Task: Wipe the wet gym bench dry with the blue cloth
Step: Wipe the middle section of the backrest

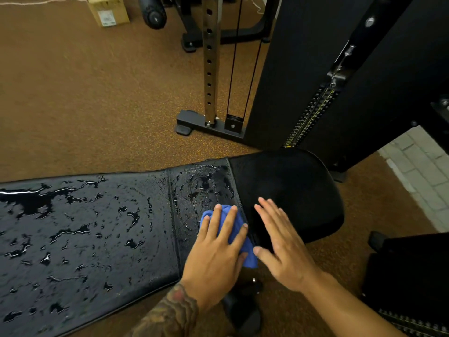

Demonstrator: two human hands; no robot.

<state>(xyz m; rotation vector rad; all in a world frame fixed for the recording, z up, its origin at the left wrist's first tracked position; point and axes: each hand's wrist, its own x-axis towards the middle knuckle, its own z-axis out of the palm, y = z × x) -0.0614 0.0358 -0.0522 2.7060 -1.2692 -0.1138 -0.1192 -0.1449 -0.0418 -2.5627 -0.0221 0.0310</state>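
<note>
A black padded gym bench [85, 234] runs from the left edge to the right of centre, its long pad covered in puddles and drops of water. Its seat pad [286, 186] on the right looks matt, without visible water. The blue cloth [235, 229] lies bunched on the wet strip by the seam between the pads. My left hand [218, 251] presses flat on the cloth with fingers spread and straight. My right hand [281, 239] rests flat, fingers straight, on the near edge of the seat pad, just right of the cloth.
A cable machine stands behind the bench: a chrome perforated post [210, 59] on a black base foot [206, 126], and a black weight-stack housing [315, 81]. A cardboard box [108, 9] sits far back on the brown speckled floor [85, 93]. More black equipment [408, 276] is at right.
</note>
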